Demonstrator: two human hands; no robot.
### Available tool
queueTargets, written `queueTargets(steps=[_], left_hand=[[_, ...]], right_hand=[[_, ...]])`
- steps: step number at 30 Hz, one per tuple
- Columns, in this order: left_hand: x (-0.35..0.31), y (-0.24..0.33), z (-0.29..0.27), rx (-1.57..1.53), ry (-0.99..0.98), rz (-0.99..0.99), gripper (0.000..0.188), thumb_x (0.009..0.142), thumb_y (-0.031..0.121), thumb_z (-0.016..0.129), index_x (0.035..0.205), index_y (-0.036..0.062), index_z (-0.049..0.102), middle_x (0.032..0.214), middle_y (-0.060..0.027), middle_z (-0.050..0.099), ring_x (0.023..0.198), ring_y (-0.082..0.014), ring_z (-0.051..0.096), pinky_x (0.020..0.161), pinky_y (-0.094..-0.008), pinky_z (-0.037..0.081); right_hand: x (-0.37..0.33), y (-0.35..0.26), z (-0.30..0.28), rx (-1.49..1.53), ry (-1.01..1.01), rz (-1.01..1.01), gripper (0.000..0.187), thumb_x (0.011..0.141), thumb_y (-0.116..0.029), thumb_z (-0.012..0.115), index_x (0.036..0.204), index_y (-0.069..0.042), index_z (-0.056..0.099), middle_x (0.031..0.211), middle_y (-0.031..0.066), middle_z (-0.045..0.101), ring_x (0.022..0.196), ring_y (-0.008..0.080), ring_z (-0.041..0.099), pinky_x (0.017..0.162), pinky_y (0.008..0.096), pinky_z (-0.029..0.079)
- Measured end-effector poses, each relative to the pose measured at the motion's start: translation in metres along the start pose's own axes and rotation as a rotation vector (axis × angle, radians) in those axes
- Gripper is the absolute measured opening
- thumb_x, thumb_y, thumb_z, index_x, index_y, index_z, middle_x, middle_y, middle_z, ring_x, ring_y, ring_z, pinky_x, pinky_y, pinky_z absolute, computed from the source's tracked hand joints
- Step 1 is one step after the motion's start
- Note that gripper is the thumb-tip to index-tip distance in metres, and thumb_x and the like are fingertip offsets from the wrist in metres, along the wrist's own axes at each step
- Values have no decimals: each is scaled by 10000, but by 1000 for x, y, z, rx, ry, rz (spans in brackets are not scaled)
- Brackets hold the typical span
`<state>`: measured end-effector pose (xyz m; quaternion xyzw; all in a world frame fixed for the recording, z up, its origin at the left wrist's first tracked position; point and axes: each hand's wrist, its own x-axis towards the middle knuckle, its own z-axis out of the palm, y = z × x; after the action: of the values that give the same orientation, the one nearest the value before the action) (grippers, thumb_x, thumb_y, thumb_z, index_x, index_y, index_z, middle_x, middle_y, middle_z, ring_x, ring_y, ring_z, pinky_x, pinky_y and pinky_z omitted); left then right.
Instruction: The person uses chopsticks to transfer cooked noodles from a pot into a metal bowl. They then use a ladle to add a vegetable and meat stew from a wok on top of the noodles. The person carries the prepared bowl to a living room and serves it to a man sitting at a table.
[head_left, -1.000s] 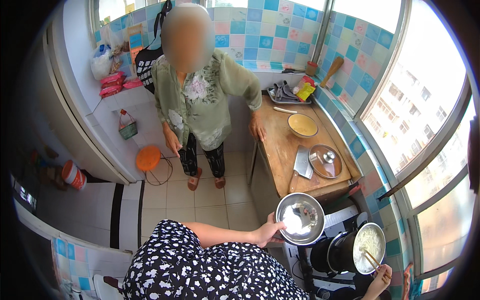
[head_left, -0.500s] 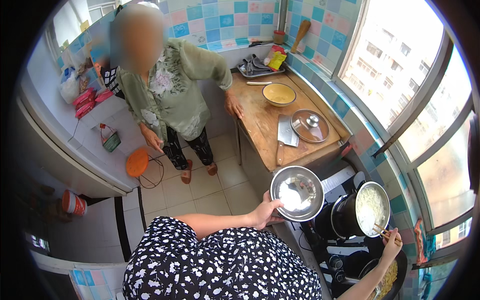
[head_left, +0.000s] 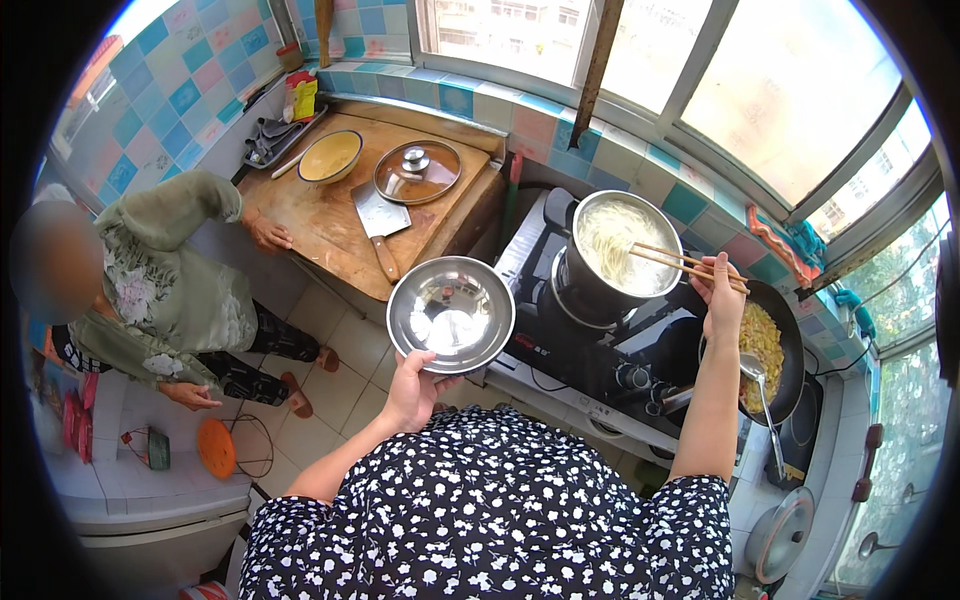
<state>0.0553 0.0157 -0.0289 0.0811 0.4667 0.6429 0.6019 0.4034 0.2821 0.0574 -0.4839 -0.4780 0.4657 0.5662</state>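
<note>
My left hand grips the near rim of a shiny steel bowl, which shows nothing inside. My right hand is closed on a pair of wooden chopsticks. Their tips reach into a pot of pale noodles in cloudy liquid. The pot stands on the black gas stove. To the right of my right forearm, a dark frying pan holds yellow chopped food, with a metal spoon resting in it.
On the wooden board lie a cleaver, a glass lid and a yellow bowl. Another person stands at the left, one hand on the board's edge. A lidded pot sits at lower right. Windows line the far wall.
My view has swung right toward the stove. The chopsticks now reach further into the noodles from the right side. The steel bowl stays in my left hand.
</note>
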Motion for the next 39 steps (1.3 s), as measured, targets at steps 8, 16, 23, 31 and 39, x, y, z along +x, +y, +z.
queueTargets(steps=[8, 16, 23, 31, 39], left_hand=[[-3, 3, 1, -4, -28, -20, 455, 857, 240, 446, 1263, 39, 402, 1195, -94, 554, 1050, -191, 543, 874, -356, 459], [-3, 2, -2, -9, -18, -22, 449, 860, 241, 446, 1262, 46, 405, 1188, -96, 557, 1053, -191, 540, 864, -356, 462], [0, -1, -6, 0, -29, -26, 445, 865, 244, 439, 1262, 45, 408, 1189, -94, 557, 1058, -193, 540, 864, -353, 460], [0, 0, -8, 16, -39, -26, 459, 863, 258, 440, 1267, 43, 408, 1197, -92, 552, 1068, -194, 538, 879, -353, 451], [-1, 3, -4, -5, -36, -37, 457, 861, 252, 444, 1268, 46, 406, 1200, -93, 550, 1070, -193, 538, 875, -354, 453]], right_hand=[[-22, -37, -7, -196, 49, -174, 301, 933, -312, 540, 871, -28, 617, 739, 15, 567, 646, 87, 585, 562, 207, 517], [-23, -25, -12, -346, 50, -110, 256, 929, -267, 544, 939, -19, 610, 775, 25, 563, 611, 100, 591, 533, 201, 511], [16, 25, -4, -420, 66, -114, 328, 911, -291, 570, 898, 31, 633, 773, 71, 623, 657, 125, 612, 569, 243, 533], [48, 48, 24, -176, 68, -61, 326, 931, -275, 535, 835, 24, 625, 750, 89, 636, 639, 137, 618, 566, 246, 535], [23, 49, 17, 51, 118, 138, 314, 946, -286, 504, 869, 1, 606, 801, 93, 633, 696, 160, 627, 620, 253, 547]])
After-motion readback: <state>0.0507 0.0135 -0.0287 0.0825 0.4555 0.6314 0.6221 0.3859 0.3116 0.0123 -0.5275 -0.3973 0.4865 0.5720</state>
